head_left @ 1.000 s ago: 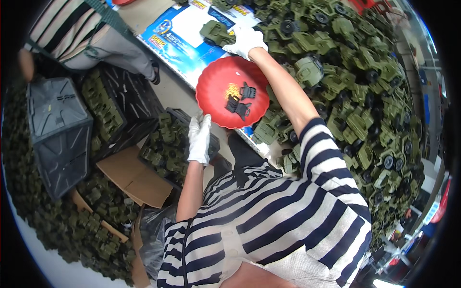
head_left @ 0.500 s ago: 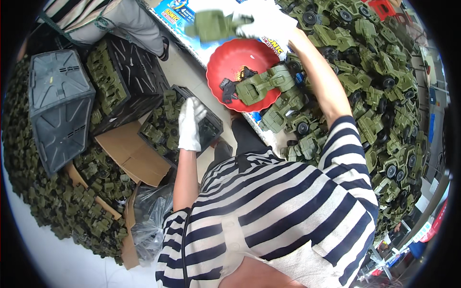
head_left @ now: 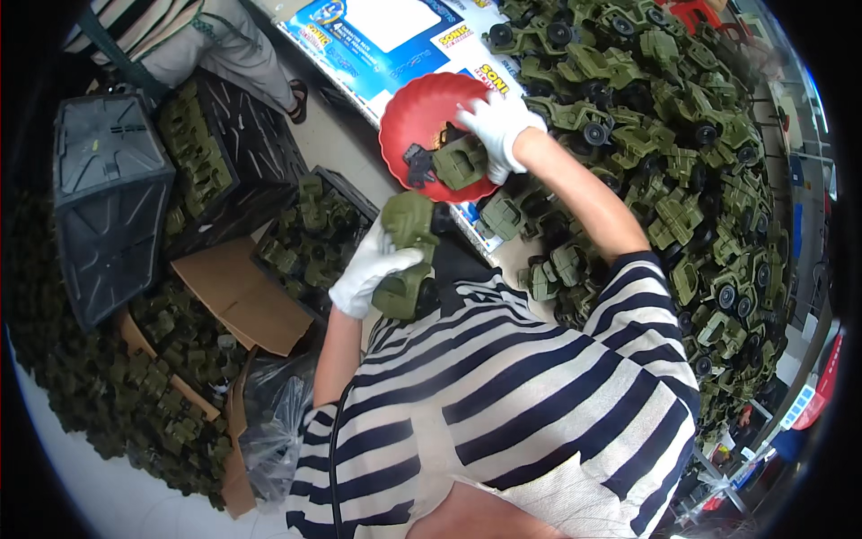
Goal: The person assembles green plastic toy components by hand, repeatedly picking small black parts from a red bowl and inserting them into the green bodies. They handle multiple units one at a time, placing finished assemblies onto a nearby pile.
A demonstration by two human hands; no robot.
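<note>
My left hand (head_left: 368, 269), in a white glove, is closed around an olive-green toy jeep (head_left: 409, 225) with dark wheels, held upright near my waist. My gloved right hand (head_left: 505, 135) is over the right side of a red scalloped bowl (head_left: 395, 117), its fingers apart. Under it lies a green toy vehicle body (head_left: 460, 163), whose right part the hand hides. Black plastic parts (head_left: 418, 165) lie beside that body in the bowl, with small yellowish bits above them.
Heaped green toy jeeps (head_left: 664, 135) cover the table's right side. Printed card (head_left: 422, 54) lies under the bowl. To my left are dark crates (head_left: 242, 135), a cardboard flap (head_left: 242, 296), clear plastic (head_left: 278, 431) and more green toys. Another person's legs (head_left: 233, 54) show at upper left.
The toy jeep, earlier in my right hand above the bowl, is now in my left hand, which was empty. My right hand has come down to the bowl.
</note>
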